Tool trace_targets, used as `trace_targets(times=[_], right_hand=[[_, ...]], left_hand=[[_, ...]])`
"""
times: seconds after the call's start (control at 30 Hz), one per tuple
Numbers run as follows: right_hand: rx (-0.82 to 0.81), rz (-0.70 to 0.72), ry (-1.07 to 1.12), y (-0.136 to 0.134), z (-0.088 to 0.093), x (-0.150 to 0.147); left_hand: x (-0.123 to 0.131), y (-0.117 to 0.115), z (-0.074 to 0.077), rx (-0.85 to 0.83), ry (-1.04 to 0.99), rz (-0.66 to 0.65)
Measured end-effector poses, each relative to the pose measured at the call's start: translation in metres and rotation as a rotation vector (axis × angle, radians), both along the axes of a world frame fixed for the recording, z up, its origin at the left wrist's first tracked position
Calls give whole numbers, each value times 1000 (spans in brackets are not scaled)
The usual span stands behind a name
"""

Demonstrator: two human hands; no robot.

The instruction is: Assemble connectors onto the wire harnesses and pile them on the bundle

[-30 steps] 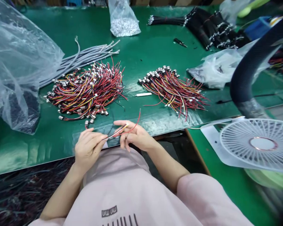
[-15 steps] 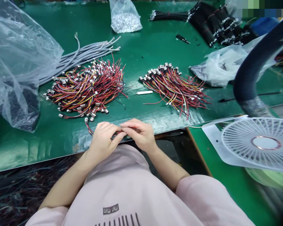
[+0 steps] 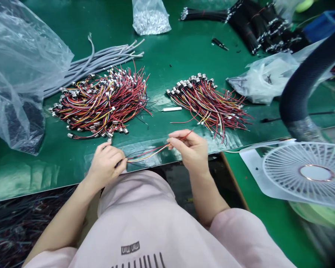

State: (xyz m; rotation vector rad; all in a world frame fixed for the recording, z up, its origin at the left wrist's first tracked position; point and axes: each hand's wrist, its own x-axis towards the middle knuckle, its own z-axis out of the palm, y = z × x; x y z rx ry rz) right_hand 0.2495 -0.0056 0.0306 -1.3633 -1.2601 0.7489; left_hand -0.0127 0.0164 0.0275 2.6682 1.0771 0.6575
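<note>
A wire harness (image 3: 148, 155) with red, white, yellow and black wires stretches between my hands above the front edge of the bench. My left hand (image 3: 107, 160) is closed around its connector end, which is mostly hidden in the fingers. Thumb and fingers of my right hand (image 3: 190, 149) pinch the wires near their other end, and a red wire sticks out past the fingertips. Behind my left hand lies a large tangled pile of similar harnesses (image 3: 106, 100) with metal connectors. A smaller, more aligned pile (image 3: 209, 100) is behind my right hand.
A white pen-like tool (image 3: 171, 109) lies between the piles. Grey cables (image 3: 100, 59) and a clear plastic bag (image 3: 19, 74) are at left. At right stand a white fan (image 3: 315, 173) and a thick black hose (image 3: 301, 89). Black cable bundles (image 3: 245, 28) lie at the back.
My hands were close together and have moved apart, the left to the left and the right to the right. The wires now show stretched between them.
</note>
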Motion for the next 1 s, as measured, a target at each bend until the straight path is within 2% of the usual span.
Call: trace_targets(times=[0.07,0.13,0.2,0.27,0.37,0.43,0.5,0.63,0.8,1.0], right_hand=[[30,23,-287,11,-1,18],[135,8,-552,23,0,28],[224,45,-703,37,4,28],[251,215,-803,54,9,22],[192,515,-985,80,9,9],[135,626,-1088,95,5,4],[110,679,-1137,107,1,3],[128,738,-1162,115,0,4],[112,739,-1273,109,3,0],[120,677,-1307,105,-7,-2]], left_hand=[[-12,1,-4,22,17,7],[-18,1,-6,42,16,6],[-19,0,-7,49,5,5],[-17,-1,-8,39,-9,10],[-16,-2,-10,17,-28,18],[-18,-3,-11,5,-39,12],[-20,-3,-11,-4,-53,5],[-26,-4,-11,-8,-66,-11],[-36,-5,-8,-47,-102,-35],[-53,-3,-5,-75,-26,91]])
